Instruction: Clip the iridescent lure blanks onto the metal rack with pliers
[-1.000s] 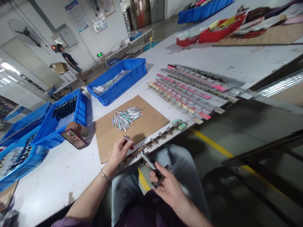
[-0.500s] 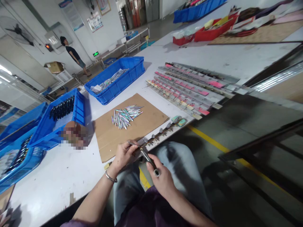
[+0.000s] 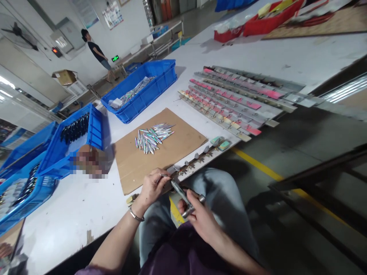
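Note:
My left hand (image 3: 152,186) pinches a small slim silvery piece near the table's front edge. In my right hand (image 3: 199,214) is a metal tool with a crossbar handle (image 3: 178,188), its tip close to my left fingertips. A metal strip with small clamps (image 3: 196,162) runs along the edge beside both hands, with two pale green pieces (image 3: 219,143) at its far end. Behind my left hand lies a brown cardboard sheet (image 3: 127,170) bearing a pile of shiny silver pointed pieces (image 3: 151,138).
Blue crates (image 3: 140,109) stand at the back and left. Several clamp strips with pink pieces (image 3: 226,103) lie to the right, red bins (image 3: 258,26) beyond. A person (image 3: 97,52) is in the background; another person's hand (image 3: 5,250) shows at lower left.
The tool in my right hand has turned, so its crossbar now shows across my fingers. My right hand has shifted slightly right and down. The background person appears a little further right.

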Action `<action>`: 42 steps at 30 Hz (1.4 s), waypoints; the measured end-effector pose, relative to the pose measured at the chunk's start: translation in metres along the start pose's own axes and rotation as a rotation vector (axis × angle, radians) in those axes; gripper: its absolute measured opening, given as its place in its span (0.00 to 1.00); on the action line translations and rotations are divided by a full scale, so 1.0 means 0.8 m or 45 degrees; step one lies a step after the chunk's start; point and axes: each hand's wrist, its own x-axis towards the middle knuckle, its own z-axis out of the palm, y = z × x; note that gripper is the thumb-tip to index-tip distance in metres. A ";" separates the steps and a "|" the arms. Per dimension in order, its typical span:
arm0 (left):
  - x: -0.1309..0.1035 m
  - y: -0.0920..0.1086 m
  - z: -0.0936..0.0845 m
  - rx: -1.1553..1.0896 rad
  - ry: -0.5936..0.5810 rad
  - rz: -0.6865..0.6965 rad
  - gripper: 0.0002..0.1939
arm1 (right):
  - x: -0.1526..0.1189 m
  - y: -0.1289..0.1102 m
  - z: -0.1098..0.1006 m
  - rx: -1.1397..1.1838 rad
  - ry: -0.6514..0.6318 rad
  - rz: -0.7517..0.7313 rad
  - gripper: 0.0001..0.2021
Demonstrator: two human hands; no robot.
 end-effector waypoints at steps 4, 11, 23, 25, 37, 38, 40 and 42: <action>-0.001 -0.003 0.002 0.010 0.002 -0.002 0.13 | -0.008 -0.016 -0.009 -0.886 0.216 -0.606 0.16; -0.002 -0.002 0.002 0.013 0.010 -0.002 0.12 | 0.008 -0.009 0.004 0.103 -0.153 0.105 0.21; -0.002 -0.008 0.007 0.073 -0.043 -0.020 0.15 | -0.004 -0.035 -0.006 -1.517 0.124 -0.964 0.17; -0.003 -0.010 0.008 0.077 -0.050 -0.031 0.15 | -0.001 -0.030 -0.001 -1.500 0.141 -1.006 0.17; 0.015 -0.006 -0.030 0.027 -0.279 -0.161 0.10 | 0.020 0.002 -0.022 -0.203 -0.238 -0.176 0.23; 0.027 -0.013 -0.038 0.104 -0.261 -0.211 0.10 | 0.020 0.005 -0.020 -0.198 -0.232 -0.183 0.22; 0.058 -0.031 -0.048 0.341 -0.096 -0.362 0.07 | 0.020 0.007 -0.018 -0.193 -0.238 -0.198 0.21; 0.091 -0.052 -0.050 0.529 0.096 -0.534 0.03 | 0.021 0.007 -0.017 -0.185 -0.245 -0.209 0.21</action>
